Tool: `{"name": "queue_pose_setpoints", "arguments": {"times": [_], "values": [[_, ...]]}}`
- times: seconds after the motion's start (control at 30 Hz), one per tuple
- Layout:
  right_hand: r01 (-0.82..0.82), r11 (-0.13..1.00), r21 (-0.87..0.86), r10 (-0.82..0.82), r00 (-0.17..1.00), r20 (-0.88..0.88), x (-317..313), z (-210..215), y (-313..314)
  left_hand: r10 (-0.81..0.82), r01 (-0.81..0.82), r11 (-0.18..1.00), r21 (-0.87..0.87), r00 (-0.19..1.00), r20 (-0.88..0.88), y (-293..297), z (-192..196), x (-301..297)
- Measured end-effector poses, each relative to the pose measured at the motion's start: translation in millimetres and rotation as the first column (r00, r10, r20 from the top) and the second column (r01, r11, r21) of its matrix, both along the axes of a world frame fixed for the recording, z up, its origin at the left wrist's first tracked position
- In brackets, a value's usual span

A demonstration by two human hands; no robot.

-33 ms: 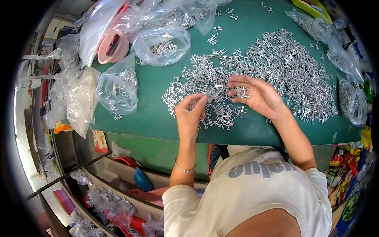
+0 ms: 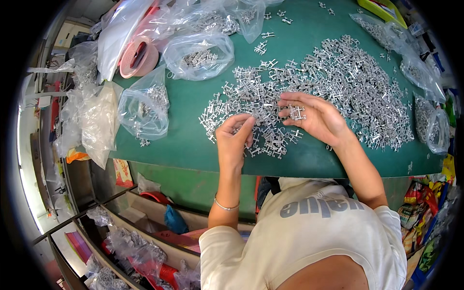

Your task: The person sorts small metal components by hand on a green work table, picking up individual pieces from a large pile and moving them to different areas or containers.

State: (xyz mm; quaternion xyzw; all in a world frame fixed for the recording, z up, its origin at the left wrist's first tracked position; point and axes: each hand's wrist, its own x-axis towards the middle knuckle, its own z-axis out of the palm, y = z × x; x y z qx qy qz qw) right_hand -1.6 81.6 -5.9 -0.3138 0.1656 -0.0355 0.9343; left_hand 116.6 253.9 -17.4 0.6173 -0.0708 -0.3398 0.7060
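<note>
A loose heap of small silvery H-shaped metal pieces [image 2: 357,87] covers the middle and right of the green table [image 2: 193,145]. At the heap's near left edge, my left hand [image 2: 234,137] is closed, with thumb and fingers curled toward each other. What it holds, if anything, is hidden. My right hand [image 2: 319,118] hovers above the heap, palm turned up and to the left, fingers slightly bent. Across those fingers lies a small metal piece [image 2: 297,113] of the same kind, perhaps more than one.
Clear plastic bags [image 2: 198,55] of metal pieces stand on the left. Beside them is a pink tape roll [image 2: 138,58] with a red tool inside. More filled bags [image 2: 430,125] line the right edge. A yellow-green tray [image 2: 384,12] sits far right; open drawers [image 2: 145,227] lie below left.
</note>
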Motion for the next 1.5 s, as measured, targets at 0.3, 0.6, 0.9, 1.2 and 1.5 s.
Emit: {"name": "queue_pose_setpoints", "arguments": {"times": [0.3,0.6,0.9,1.2,1.5], "values": [[-0.059,0.700,-0.712,0.001,0.997,-0.081,-0.9,-1.3,17.2,-0.068,0.049,0.995,-0.090,0.973,-0.220,-6.1,3.2,-9.6],[0.081,0.452,-0.888,-0.172,0.985,0.002,-4.3,-4.0,39.8,0.056,-0.063,0.998,0.015,0.956,0.288,-15.1,19.6,-31.5],[0.246,0.334,-0.910,-0.329,0.935,0.132,-5.8,1.3,47.6,0.128,-0.152,0.988,-0.027,0.711,0.692,-16.7,17.6,-44.9],[0.271,0.081,-0.959,-0.191,0.949,0.252,-5.6,5.2,28.1,-0.109,0.065,0.986,-0.156,0.951,-0.289,-10.9,14.2,-24.6],[0.219,-0.229,-0.948,0.126,0.973,0.194,-10.0,17.0,9.3,-0.153,0.149,0.985,0.089,0.988,0.033,-9.5,26.9,-29.6]]}}
